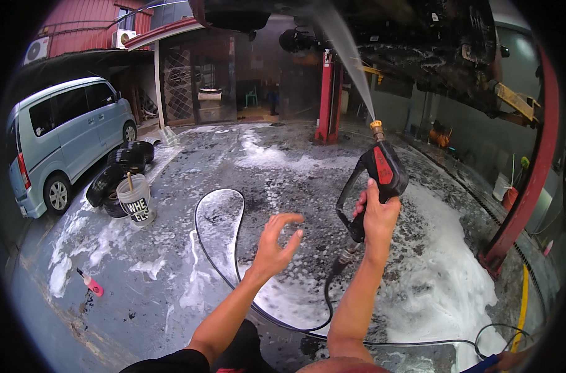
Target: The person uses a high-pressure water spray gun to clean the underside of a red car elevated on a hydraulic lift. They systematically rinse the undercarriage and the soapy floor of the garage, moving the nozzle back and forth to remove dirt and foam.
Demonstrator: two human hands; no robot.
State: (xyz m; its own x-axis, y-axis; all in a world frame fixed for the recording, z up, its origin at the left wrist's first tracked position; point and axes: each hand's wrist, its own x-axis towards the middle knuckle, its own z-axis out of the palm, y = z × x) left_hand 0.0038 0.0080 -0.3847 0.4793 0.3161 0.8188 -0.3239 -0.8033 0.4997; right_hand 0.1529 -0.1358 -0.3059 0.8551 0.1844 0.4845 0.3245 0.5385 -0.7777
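In my right hand [380,219] is a black and red pressure washer gun [382,171], my fingers wrapped round its grip. A fan of water [348,53] leaves the brass nozzle [376,127] and rises toward the dark underside of a raised vehicle [432,56]. A black hose [328,295] runs down from the gun's grip and loops over the foamy floor. My left hand [275,245] hovers left of the gun, holding nothing, its fingers curved and thumb apart.
Red lift posts [328,99] stand under the raised vehicle, another red post [522,168] at right. To the left are a light blue van [72,137], black tires [118,174], a bucket [136,202] and a pink bottle [91,284]. White foam [444,273] spreads over the floor.
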